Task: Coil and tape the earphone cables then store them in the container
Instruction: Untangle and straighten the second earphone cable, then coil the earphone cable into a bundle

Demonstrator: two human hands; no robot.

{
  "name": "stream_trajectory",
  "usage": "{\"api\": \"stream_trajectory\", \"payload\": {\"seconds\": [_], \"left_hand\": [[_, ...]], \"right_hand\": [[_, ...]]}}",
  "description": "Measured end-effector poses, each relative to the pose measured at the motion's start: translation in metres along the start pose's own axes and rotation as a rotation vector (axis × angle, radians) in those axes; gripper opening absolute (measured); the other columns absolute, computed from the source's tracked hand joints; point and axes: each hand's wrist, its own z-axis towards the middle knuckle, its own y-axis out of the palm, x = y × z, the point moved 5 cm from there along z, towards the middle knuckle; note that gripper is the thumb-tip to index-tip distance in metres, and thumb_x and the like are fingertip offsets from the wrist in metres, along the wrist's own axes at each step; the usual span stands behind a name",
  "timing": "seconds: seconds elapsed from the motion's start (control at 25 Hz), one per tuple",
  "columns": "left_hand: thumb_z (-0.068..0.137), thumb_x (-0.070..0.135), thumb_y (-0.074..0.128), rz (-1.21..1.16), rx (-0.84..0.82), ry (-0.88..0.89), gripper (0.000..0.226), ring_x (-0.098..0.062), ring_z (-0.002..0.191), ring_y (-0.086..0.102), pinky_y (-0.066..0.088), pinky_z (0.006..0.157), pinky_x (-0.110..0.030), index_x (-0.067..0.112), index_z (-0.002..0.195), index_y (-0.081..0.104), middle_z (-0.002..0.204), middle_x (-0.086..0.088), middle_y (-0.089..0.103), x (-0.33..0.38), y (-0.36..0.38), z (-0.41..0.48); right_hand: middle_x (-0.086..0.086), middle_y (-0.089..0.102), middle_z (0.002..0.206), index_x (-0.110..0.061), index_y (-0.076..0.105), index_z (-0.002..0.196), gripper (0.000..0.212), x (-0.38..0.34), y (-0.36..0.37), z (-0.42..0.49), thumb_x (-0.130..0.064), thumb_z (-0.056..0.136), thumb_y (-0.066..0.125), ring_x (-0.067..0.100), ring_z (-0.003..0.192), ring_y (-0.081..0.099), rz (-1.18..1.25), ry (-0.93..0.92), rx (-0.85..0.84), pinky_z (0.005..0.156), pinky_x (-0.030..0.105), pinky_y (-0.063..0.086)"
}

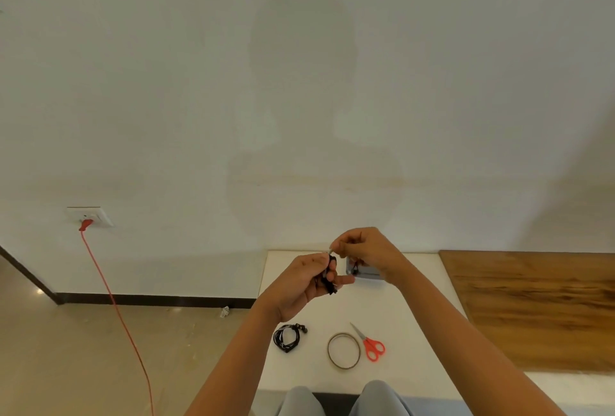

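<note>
My left hand (301, 282) is raised above the white table (416, 332) and grips a small bundle of black earphone cable (329, 277). My right hand (364, 249) pinches something small and pale at the top of that bundle; whether it is a piece of tape I cannot tell. A second black earphone cable (287, 337) lies coiled on the table near the front left. The thin tape roll (343, 350) lies flat beside the red-handled scissors (369, 344). A clear container (364, 270) sits at the back of the table, partly hidden behind my right hand.
A wooden board (532, 309) covers the surface to the right of the white table. A red cord (113, 302) runs from a wall socket (90, 215) down across the floor on the left. My knees (332, 399) show below the table's front edge.
</note>
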Motion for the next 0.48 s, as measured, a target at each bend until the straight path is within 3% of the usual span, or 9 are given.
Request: {"api": "stream_trajectory", "payload": {"seconds": [0.12,0.24,0.36,0.48], "left_hand": [[0.102,0.021,0.036,-0.092,0.026,0.081,0.03,-0.034,0.108,0.066,0.049,0.096,-0.04,0.007,0.081,0.052,0.068,-0.003,0.05,0.006,-0.003,0.0],[0.097,0.025,0.042,-0.281,0.026,0.118,0.027,-0.037,0.107,0.065,0.053,0.093,-0.042,0.006,0.08,0.052,0.073,-0.009,0.06,0.006,-0.006,0.001],[0.1,0.023,0.039,-0.386,0.044,0.126,0.031,-0.042,0.113,0.061,0.053,0.093,-0.048,0.005,0.08,0.052,0.089,-0.022,0.07,-0.002,-0.009,0.002],[0.098,0.026,0.041,-0.391,0.079,0.134,0.028,-0.038,0.113,0.062,0.053,0.093,-0.046,0.005,0.085,0.053,0.108,-0.027,0.068,-0.007,-0.012,0.004]], "right_hand": [[0.0,0.059,0.066,-0.014,0.072,0.085,0.009,0.022,0.012,-0.005,-0.018,0.089,0.065,0.01,0.055,0.047,0.154,0.128,-0.019,0.057,0.021,0.046],[-0.001,0.059,0.064,-0.013,0.071,0.09,0.017,0.039,0.022,-0.016,-0.012,0.094,0.055,0.011,0.052,0.044,0.343,0.181,0.009,0.053,0.023,0.044],[0.004,0.062,0.074,-0.012,0.072,0.094,0.014,0.051,0.029,-0.022,-0.014,0.092,0.058,0.011,0.051,0.043,0.465,0.206,0.092,0.053,0.024,0.044],[0.007,0.065,0.081,-0.013,0.073,0.093,0.014,0.055,0.03,-0.029,-0.015,0.091,0.06,0.009,0.053,0.044,0.417,0.176,0.205,0.059,0.024,0.047]]}}
